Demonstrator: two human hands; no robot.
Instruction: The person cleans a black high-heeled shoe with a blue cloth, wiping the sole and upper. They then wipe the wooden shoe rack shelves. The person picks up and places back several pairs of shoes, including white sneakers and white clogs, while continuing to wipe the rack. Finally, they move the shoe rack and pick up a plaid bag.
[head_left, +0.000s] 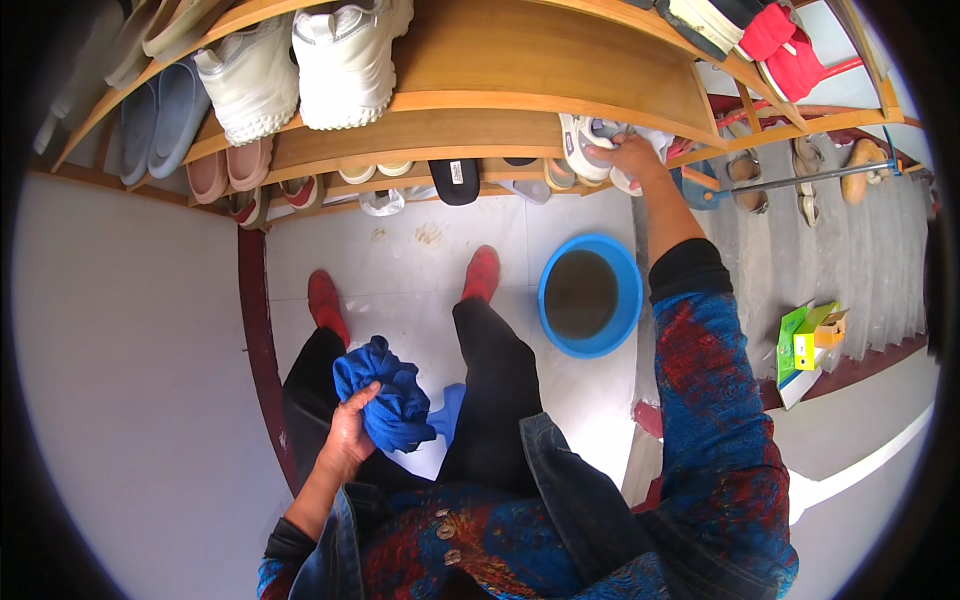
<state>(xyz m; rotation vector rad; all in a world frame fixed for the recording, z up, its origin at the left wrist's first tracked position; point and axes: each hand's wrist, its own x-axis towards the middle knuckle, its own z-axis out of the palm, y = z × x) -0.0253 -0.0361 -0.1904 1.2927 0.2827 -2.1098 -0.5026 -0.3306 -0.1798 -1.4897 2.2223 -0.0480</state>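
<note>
A crumpled blue cloth (394, 405) is bunched in my left hand (352, 427), held low above my lap with the thumb over it. My right hand (634, 161) reaches out to the wooden shoe rack (495, 142) and has its fingers on a white sneaker (579, 146) at the right end of a lower shelf. A second white shoe (624, 182) shows just under that hand, partly hidden by it. On the floor below my right arm stands a blue basin (634, 300) of dark, murky water (581, 292).
White sneakers (341, 71), grey-blue slippers (176, 120) and pink slippers (249, 163) fill the rack's left side. A black slipper (454, 184) sits at the bottom. Sandals (806, 180), a metal pole (810, 178) and small boxes (816, 337) are at right.
</note>
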